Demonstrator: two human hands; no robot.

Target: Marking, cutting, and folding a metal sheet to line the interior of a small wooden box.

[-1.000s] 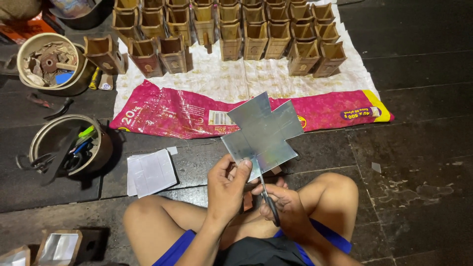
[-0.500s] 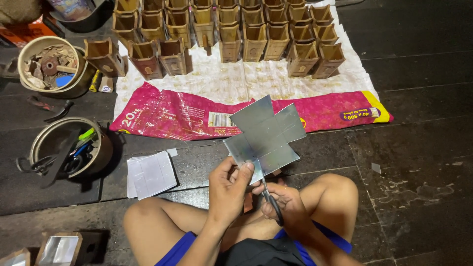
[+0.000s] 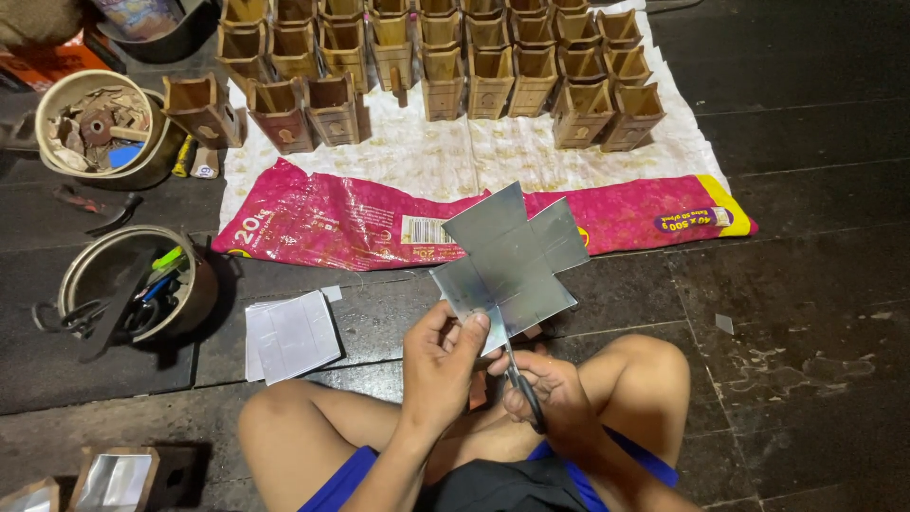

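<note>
Now | left hand point(image 3: 439, 365) pinches silver sheet point(image 3: 512, 261) | right hand point(image 3: 550, 391) grips scissors point(image 3: 522, 384) | pink bag point(image 3: 379, 226) beyond

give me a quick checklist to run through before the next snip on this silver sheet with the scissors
1. Sheet held: ok. The left hand pinches the lower edge of the cross-shaped silver sheet.
2. Scissors gripped: ok. The right hand has its fingers through the handles of the scissors.
3. Blades on the sheet: ok. They meet its lower edge, but how far in is hidden.
4. Left fingers away from the blades: cannot tell. The fingertips sit close beside the cut.
5. Legs below the cut: not ok. The bare legs lie right under the scissors.
6. Room around: ok. The pink bag and white paper lie apart from the sheet.
</note>
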